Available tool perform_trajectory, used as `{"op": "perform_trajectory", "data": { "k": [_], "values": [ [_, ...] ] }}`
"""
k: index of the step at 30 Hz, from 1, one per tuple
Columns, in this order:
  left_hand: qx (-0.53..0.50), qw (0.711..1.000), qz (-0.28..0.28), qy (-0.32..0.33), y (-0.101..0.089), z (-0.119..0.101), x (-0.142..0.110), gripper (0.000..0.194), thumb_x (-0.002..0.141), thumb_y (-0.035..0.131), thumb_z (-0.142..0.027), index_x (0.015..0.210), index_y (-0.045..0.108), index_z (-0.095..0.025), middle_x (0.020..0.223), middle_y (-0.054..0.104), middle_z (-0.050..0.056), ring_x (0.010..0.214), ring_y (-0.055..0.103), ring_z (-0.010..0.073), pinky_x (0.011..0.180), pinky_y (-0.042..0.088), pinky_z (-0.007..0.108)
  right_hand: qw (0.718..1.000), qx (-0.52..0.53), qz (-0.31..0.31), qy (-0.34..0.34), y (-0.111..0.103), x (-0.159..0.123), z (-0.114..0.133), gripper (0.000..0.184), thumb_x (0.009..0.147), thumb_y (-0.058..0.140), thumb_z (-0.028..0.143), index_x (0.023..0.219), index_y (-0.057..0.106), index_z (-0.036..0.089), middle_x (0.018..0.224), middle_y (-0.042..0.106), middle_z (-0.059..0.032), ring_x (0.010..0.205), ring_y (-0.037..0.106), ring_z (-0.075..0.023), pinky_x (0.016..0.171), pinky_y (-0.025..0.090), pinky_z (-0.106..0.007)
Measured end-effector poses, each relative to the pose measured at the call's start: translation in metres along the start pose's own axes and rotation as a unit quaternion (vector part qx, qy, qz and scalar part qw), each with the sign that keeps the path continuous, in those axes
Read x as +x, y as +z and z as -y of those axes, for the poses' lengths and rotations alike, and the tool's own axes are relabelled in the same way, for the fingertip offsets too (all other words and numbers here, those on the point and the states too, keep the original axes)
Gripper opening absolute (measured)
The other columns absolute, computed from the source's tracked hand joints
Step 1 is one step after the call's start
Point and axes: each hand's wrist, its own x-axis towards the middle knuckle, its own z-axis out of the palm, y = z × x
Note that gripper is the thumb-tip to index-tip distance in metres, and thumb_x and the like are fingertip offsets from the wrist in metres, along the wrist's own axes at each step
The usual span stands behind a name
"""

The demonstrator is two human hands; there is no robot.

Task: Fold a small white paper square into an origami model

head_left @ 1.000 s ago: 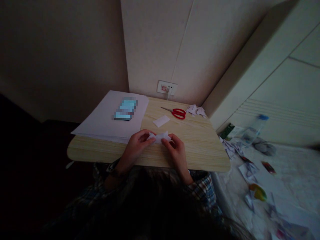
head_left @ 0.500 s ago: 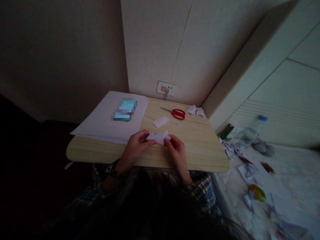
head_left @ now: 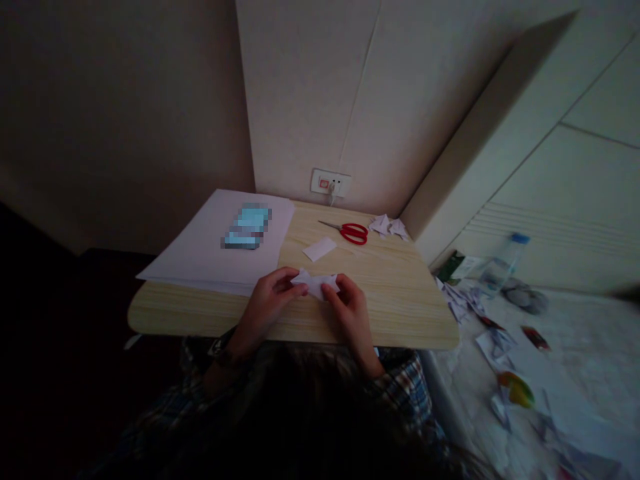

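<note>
A small folded white paper (head_left: 315,285) with pointed corners is held between both hands above the front of the wooden table (head_left: 400,300). My left hand (head_left: 270,299) pinches its left end between thumb and fingers. At the right end, my right hand (head_left: 350,303) grips it the same way, thumb on the near face. Just beyond the hands lies a flat white paper slip (head_left: 320,249). Red-handled scissors (head_left: 354,233) rest behind the slip, blades pointing left. Two folded paper pieces (head_left: 389,226) stand near the back right corner.
Large white paper sheets (head_left: 190,253) cover the table's left side, with a blurred-out phone (head_left: 247,227) on top. A wall socket (head_left: 330,183) holds a plug behind the table. To the right, a bed (head_left: 580,333) carries a plastic bottle (head_left: 503,267), folded papers and other small items.
My right thumb has shifted inward along the folded paper, and its outline between the hands looks slightly different. The whole view has tilted a little; both hands still hold the paper.
</note>
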Motion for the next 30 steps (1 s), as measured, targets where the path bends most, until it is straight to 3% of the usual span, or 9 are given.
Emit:
{"op": "perform_trajectory", "data": {
  "k": [3, 8, 14, 20, 30],
  "values": [
    [0.006, 1.000, -0.005, 0.011, 0.0001, -0.0001, 0.0003, 0.038, 0.050, 0.081, -0.034, 0.077, 0.062, -0.016, 0.075, 0.068, 0.000, 0.073, 0.065, 0.0191, 0.073, 0.053, 0.031, 1.000, 0.000, -0.013, 0.007, 0.0004, 0.0006, -0.0017, 0.019, 0.075, 0.061, 0.037, 0.069, 0.052, 0.022, 0.065, 0.053, 0.0012, 0.061, 0.048, -0.0151, 0.055, 0.039, -0.027],
    [0.044, 0.998, 0.017, 0.052, -0.0006, -0.0033, -0.0003, 0.027, 0.063, 0.072, -0.041, 0.071, 0.063, -0.017, 0.074, 0.068, 0.002, 0.077, 0.064, 0.0193, 0.075, 0.052, 0.029, 1.000, -0.014, -0.018, 0.004, 0.0007, 0.0009, -0.0014, 0.020, 0.075, 0.061, 0.038, 0.067, 0.053, 0.021, 0.059, 0.049, 0.0037, 0.057, 0.044, -0.0126, 0.053, 0.035, -0.025],
    [0.071, 0.995, 0.056, 0.034, -0.0015, -0.0020, 0.0007, 0.022, 0.060, 0.072, -0.034, 0.073, 0.064, -0.018, 0.062, 0.063, -0.002, 0.065, 0.062, 0.0161, 0.067, 0.052, 0.027, 0.999, 0.017, -0.037, 0.003, -0.0005, 0.0010, -0.0035, 0.018, 0.078, 0.059, 0.036, 0.085, 0.061, 0.020, 0.067, 0.056, 0.0024, 0.064, 0.050, -0.0138, 0.059, 0.040, -0.025],
    [0.082, 0.991, 0.103, 0.030, 0.0005, 0.0012, 0.0006, 0.024, 0.059, 0.072, -0.030, 0.076, 0.066, -0.016, 0.067, 0.066, 0.001, 0.064, 0.062, 0.0170, 0.063, 0.050, 0.027, 0.998, 0.047, -0.039, -0.005, -0.0006, 0.0008, -0.0018, 0.017, 0.079, 0.059, 0.036, 0.083, 0.060, 0.020, 0.074, 0.062, 0.0006, 0.069, 0.055, -0.0145, 0.062, 0.043, -0.025],
    [0.058, 0.996, 0.069, 0.015, 0.0019, -0.0006, 0.0005, 0.020, 0.056, 0.073, -0.032, 0.066, 0.065, -0.017, 0.068, 0.071, 0.002, 0.068, 0.067, 0.0191, 0.066, 0.053, 0.028, 0.995, 0.071, -0.048, -0.047, -0.0004, -0.0022, 0.0029, 0.019, 0.087, 0.049, 0.037, 0.089, 0.060, 0.020, 0.069, 0.058, 0.0026, 0.061, 0.054, -0.0118, 0.060, 0.044, -0.024]
  ]
}}
